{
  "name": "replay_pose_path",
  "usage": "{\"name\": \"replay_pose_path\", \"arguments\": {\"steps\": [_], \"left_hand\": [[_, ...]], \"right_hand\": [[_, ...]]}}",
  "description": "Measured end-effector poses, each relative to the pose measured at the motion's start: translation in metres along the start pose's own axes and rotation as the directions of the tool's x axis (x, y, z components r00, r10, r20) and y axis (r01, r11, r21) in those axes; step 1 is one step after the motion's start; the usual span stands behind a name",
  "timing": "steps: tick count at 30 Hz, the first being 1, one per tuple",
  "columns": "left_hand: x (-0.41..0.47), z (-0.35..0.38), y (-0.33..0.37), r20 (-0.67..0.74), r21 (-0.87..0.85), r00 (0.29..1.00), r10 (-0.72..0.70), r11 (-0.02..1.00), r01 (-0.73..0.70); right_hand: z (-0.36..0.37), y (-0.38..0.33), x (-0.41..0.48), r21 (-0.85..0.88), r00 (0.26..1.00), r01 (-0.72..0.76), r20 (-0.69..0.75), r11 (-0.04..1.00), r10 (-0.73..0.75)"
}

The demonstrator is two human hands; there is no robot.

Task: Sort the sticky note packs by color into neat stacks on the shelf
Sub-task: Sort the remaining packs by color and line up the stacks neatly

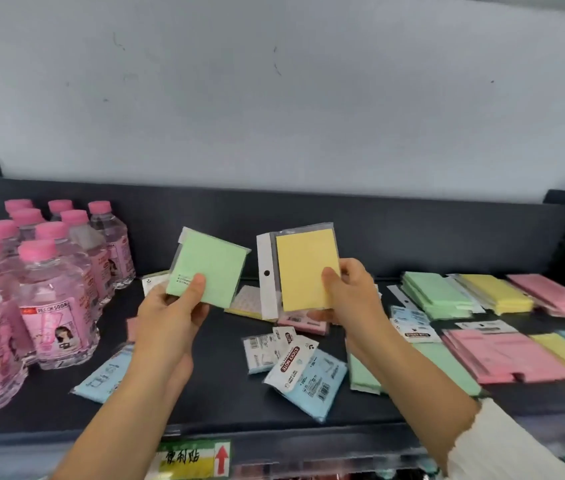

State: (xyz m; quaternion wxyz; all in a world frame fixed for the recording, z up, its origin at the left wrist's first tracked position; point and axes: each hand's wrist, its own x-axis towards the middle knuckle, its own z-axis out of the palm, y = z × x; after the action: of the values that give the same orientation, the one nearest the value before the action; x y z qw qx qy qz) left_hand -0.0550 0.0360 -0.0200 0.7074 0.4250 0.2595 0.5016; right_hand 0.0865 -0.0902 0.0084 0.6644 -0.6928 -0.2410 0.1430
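Green pack (pixel 210 268) and yellow pack (pixel 305 271) held above the shelf (pixel 225 393)

Both packs face the camera, lifted over the middle of the dark shelf. The green pack is tilted clockwise, and the left hand (pixel 173 306) pinches its near edge with the thumb on its face. The yellow pack's long axis is almost upright, with its hanger strip on the left. The right hand (pixel 350 292) grips its near right corner.

Walled off at left by pink-capped bottles (pixel 49 292), packed tight. Crowded at right too: stacks (pixel 495 294) side by side, two rows deep. Mid-air at centre taken by the green pack (pixel 210 266) and yellow pack (pixel 305 271). Open across bare shelf (pixel 222 396) at the front, left of the loose blue packs (pixel 312 379).
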Motion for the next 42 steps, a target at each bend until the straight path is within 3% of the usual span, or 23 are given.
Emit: {"name": "replay_pose_path", "arguments": {"steps": [8,16,31,42], "left_hand": [[-0.014,-0.005,0.007,0.241,-0.025,0.959,-0.148,0.987,0.158],[-0.049,0.003,-0.004,0.462,0.033,0.836,-0.295,0.948,0.316],[-0.105,0.043,-0.028,0.640,0.073,0.648,-0.413,0.872,0.484],[-0.141,0.095,-0.060,0.643,0.127,0.614,-0.458,0.854,0.504]], "right_hand": [[-0.019,0.010,-0.072,0.012,0.971,-0.007,-0.237,1.000,0.010],[-0.047,0.020,-0.135,0.023,0.817,-0.007,-0.576,1.000,0.019],[-0.104,0.022,-0.190,-0.010,0.680,-0.038,-0.733,0.999,0.018],[-0.167,0.031,-0.194,-0.014,0.658,-0.036,-0.753,0.999,0.013]]}}
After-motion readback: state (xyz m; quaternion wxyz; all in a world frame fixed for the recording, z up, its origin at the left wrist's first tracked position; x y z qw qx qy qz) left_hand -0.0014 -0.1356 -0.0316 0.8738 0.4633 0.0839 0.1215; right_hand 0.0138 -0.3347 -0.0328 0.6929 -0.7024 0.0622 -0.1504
